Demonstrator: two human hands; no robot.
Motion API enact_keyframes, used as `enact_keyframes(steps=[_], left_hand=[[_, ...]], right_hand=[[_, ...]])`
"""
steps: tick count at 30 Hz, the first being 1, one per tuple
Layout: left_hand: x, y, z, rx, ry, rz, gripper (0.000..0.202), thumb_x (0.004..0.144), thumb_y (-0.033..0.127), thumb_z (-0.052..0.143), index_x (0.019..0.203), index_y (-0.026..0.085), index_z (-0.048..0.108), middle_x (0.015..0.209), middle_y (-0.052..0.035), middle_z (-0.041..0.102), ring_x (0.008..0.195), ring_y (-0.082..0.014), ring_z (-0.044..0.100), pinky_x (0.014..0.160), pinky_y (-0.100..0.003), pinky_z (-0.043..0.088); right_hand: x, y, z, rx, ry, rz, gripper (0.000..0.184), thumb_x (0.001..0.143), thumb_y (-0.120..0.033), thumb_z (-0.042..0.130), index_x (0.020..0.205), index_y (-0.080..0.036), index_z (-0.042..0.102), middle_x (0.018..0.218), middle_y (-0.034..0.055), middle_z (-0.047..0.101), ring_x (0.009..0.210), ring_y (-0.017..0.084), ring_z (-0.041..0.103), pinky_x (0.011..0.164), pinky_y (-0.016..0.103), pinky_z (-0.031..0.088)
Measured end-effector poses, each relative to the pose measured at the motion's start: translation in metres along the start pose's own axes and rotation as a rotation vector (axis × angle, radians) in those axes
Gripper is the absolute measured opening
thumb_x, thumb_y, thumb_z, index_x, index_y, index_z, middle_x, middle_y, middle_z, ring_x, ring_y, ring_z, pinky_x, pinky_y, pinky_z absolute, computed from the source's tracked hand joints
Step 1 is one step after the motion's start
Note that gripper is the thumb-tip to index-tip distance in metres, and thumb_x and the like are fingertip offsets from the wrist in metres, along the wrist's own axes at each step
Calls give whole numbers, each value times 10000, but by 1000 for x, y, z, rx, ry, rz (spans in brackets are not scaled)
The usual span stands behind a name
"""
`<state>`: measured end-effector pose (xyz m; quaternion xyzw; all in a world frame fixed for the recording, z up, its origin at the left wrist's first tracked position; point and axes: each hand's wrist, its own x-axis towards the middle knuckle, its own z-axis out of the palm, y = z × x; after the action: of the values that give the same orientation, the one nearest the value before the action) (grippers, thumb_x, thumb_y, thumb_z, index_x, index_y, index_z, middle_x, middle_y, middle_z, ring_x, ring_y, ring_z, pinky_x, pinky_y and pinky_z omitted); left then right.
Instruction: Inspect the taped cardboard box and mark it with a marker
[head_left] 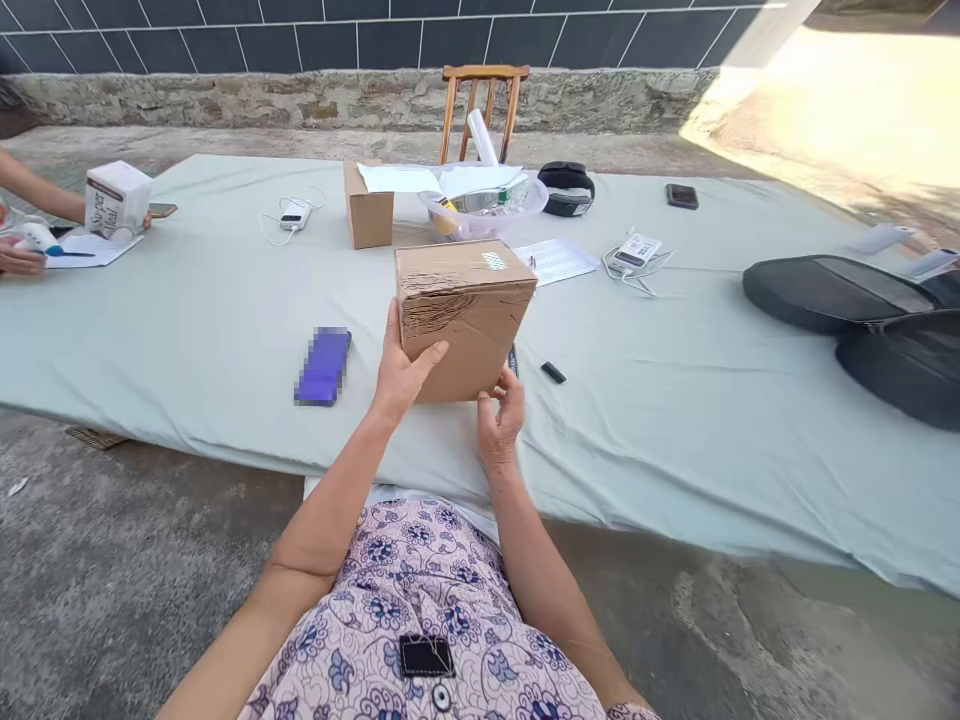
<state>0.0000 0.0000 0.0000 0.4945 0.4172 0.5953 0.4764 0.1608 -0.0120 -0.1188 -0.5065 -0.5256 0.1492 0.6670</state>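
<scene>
A brown cardboard box point(469, 335) is held tilted above the table, its top edge creased and scuffed, with a small white patterned patch on its upper face. My left hand point(405, 365) grips its left side, the thumb lying across the front. At the lower right corner my right hand point(501, 415) pinches the box between thumb and fingers. Just right of the box lies a small black object point(553, 372). Partly hidden behind the box's right edge is another dark item. A phone with a blurred blue screen point(324, 366) rests to the left.
A pale green cloth point(225, 290) covers the table. Toward the back stand a second cardboard box point(370, 215) and a plastic basin point(529, 205) holding papers and bottles. Black cases point(825, 290) lie at right. A co-worker's hands hold a white box point(116, 200) at far left.
</scene>
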Motion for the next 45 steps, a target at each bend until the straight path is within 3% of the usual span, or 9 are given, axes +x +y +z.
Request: enact_keyframes(steps=[2, 6, 12, 15, 22, 30, 40, 45], left_hand=[[-5, 7, -3, -8, 48, -17, 984, 819, 485, 856, 1644, 373, 330, 1626, -60, 529, 1520, -306, 489, 1277, -491, 385], [-10, 14, -4, -75, 34, -30, 831, 840, 498, 832, 1567, 314, 473, 1468, -92, 664, 1379, -316, 622, 1204, -505, 469], [-22, 18, 14, -131, 0, -79, 840, 846, 456, 828, 1578, 310, 441, 1506, -83, 642, 1375, -309, 624, 1190, -495, 482], [-31, 19, 21, -93, -2, -45, 818, 872, 421, 810, 1589, 323, 427, 1581, -65, 576, 1470, -300, 542, 1262, -484, 411], [-34, 17, 17, -87, 8, -6, 841, 837, 432, 851, 1575, 399, 450, 1660, -12, 479, 1611, -337, 350, 1341, -531, 280], [-37, 21, 17, -142, -10, -46, 884, 856, 466, 830, 1615, 429, 380, 1662, 7, 489, 1604, -333, 373, 1332, -568, 302], [-34, 19, 10, -162, 23, -113, 903, 849, 439, 837, 1618, 443, 364, 1687, 30, 455, 1625, -312, 332, 1346, -537, 264], [-33, 19, 9, -153, -2, -83, 883, 836, 468, 842, 1598, 395, 402, 1627, -26, 530, 1550, -319, 453, 1303, -529, 347]], right_hand=[[-5, -10, -4, 25, 17, -52, 432, 879, -306, 572, 1303, -259, 632, 1196, 89, 687, 979, 229, 650, 783, 379, 549], [-13, -35, -15, 40, 57, -82, 332, 930, -390, 597, 1228, -257, 659, 1084, 58, 678, 914, 222, 643, 798, 386, 533], [-6, -60, -29, 10, 201, 38, 406, 964, -616, 526, 1032, -231, 636, 976, 44, 626, 888, 227, 605, 839, 412, 505], [-4, -64, -28, 104, 253, 96, 437, 967, -673, 497, 995, -248, 593, 985, 35, 590, 937, 235, 604, 889, 432, 497], [-7, -71, -16, 206, 282, 186, 425, 929, -695, 535, 945, -270, 546, 943, 16, 539, 855, 218, 570, 788, 396, 506], [-5, -89, -22, 195, 299, 179, 484, 943, -717, 502, 1008, -250, 612, 971, 14, 563, 897, 202, 564, 843, 389, 481], [-12, -83, -16, 130, 198, 217, 525, 980, -718, 442, 1099, -238, 619, 1064, 34, 600, 997, 219, 589, 931, 417, 470], [-13, -78, -21, 115, 180, 222, 513, 977, -711, 473, 1101, -236, 625, 1069, 47, 623, 997, 232, 599, 909, 414, 474]])
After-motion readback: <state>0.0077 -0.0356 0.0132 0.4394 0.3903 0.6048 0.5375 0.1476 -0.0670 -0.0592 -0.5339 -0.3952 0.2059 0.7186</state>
